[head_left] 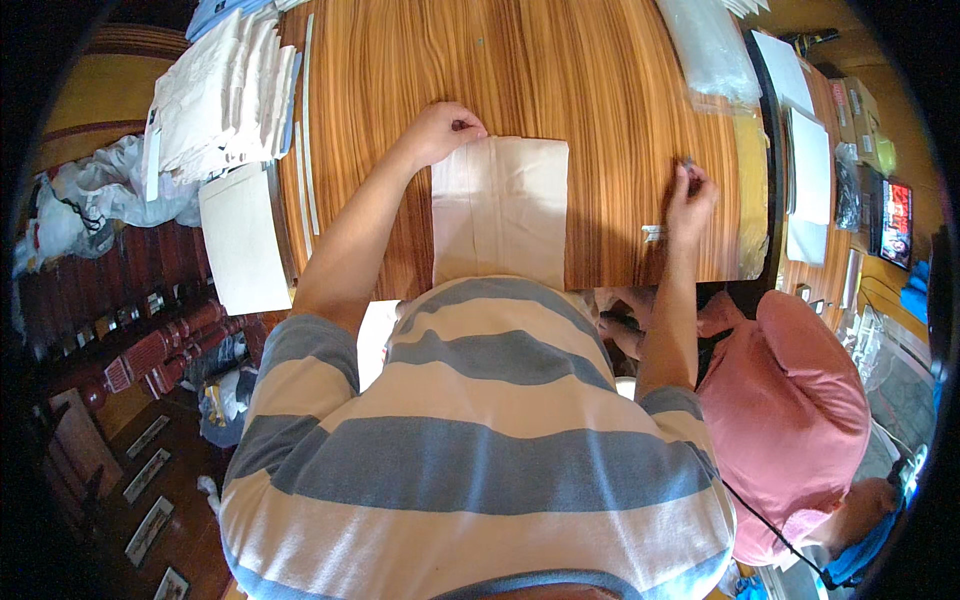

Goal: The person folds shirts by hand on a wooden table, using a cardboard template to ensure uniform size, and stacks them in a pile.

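A pale cream-pink folded cloth [500,215] lies flat on the wood-grain table [600,90], right in front of my body. At its far left corner, my left hand [447,133] is closed, with thumb and fingertips pinching the fabric edge. Off to the right, apart from the cloth, my right hand [690,202] is raised over the table with its fingers pinched. A tiny greyish piece shows at those fingertips, too small to name. Just left of the right wrist lie a few small white strips [654,233].
Stacked folded pale garments [225,95] stand at the far left, with white sheets [245,240] nearer. Long white strips [304,140] lie along the left side. Clear plastic bags [708,50] sit at the far right. A person in a pink top [790,400] is close on my right.
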A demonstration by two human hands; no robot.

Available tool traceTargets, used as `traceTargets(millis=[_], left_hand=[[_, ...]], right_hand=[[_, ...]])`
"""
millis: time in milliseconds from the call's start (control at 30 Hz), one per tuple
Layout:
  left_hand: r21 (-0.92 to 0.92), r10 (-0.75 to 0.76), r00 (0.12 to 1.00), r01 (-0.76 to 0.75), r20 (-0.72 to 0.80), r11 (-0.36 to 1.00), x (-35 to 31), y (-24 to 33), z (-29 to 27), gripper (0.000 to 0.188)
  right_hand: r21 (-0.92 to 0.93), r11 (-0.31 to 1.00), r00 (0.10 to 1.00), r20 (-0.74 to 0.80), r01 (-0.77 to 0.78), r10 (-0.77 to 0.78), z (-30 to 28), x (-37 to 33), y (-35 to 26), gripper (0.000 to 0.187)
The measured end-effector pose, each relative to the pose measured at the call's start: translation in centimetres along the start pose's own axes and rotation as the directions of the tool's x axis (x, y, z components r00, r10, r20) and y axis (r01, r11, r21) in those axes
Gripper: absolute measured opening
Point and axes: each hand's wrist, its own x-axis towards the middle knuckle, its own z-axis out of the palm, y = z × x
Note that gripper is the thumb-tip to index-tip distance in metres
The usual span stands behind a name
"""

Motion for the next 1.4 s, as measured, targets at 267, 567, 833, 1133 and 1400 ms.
traceTargets(millis=[267, 567, 833, 1133, 1400], left_hand=[[-0.004, 0.016, 0.994, -0.016, -0.11, 1.0, -1.5, 1.4, 0.3, 0.021], [-0.036, -0.02, 0.975, 0.013, -0.222, 0.999, -1.6, 0.4, 1.7, 0.023], [-0.014, -0.003, 0.974, -0.001, -0.228, 1.0, -1.5, 0.6, 1.9, 0.02], [-0.086, 0.081, 0.962, -0.106, -0.261, 0.991, -5.3, 1.9, 1.4, 0.013], [0.613, -0.611, 0.371, 0.127, 0.7, 0.78, -22.0, 5.5, -5.5, 0.03]], right_hand=[[0.282, 0.959, 0.815, 0.546, 0.039, -0.194, 5.1, -2.4, -17.0, 0.034], [0.167, 0.938, 0.644, 0.689, 0.305, -0.332, 8.8, -1.7, -22.7, 0.028], [0.149, 0.933, 0.623, 0.708, 0.328, -0.333, 9.5, -1.9, -22.6, 0.026], [0.174, 0.943, 0.704, 0.629, 0.285, -0.329, 8.7, -2.2, -22.5, 0.029], [0.118, 0.985, 0.748, 0.641, 0.126, -0.172, 6.1, -1.5, -19.2, 0.034]])
